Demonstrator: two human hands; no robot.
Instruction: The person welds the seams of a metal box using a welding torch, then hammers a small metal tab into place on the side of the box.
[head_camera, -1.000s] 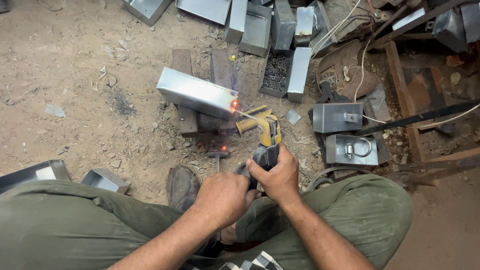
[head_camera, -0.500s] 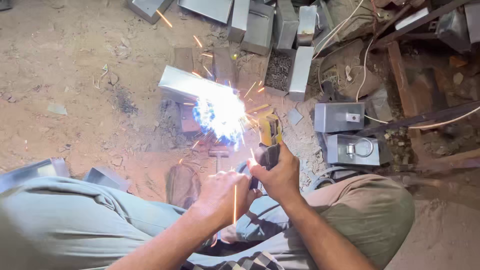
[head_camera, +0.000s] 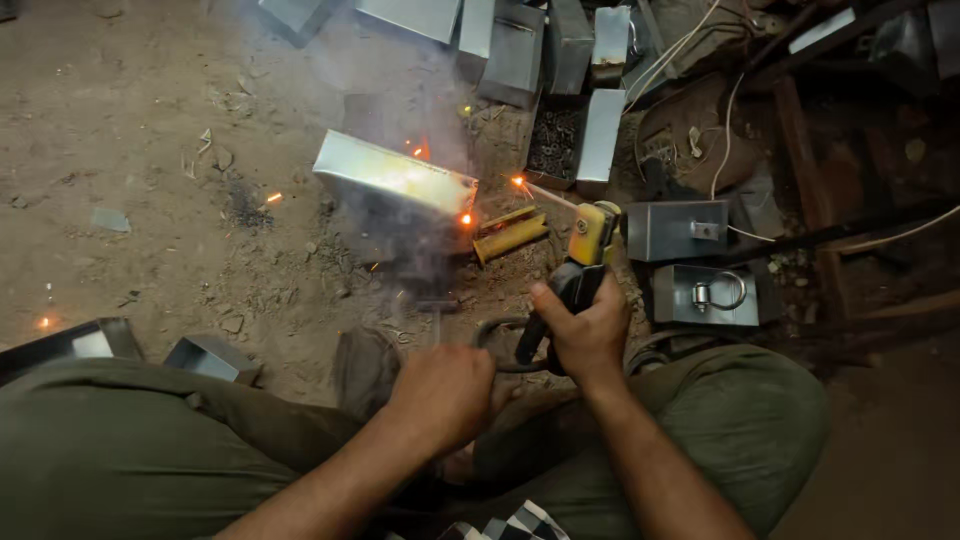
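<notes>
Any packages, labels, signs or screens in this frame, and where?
None with labels, signs or screens; only bare containers.
Open metal box: upper centre, rectangular, grey, holding small dark pieces.
Grey metal box: right of the yellow electrode holder in the right hand, plain, small latch.

Dim overhead view, lit mostly by daylight from the upper left and a few hot orange sparks.

The dirt floor (head_camera: 150, 150) at upper left is the brightest area, washed pale by a haze of smoke that softens the metal box (head_camera: 395, 180) and the ground beside it. Orange glow points burn at the box's right end and glare off its top face. The right side and lower right corner fall into deep shadow. Both forearms and the green trousers (head_camera: 130, 450) look slightly soft; straight edges bend near the frame's corners.
</notes>
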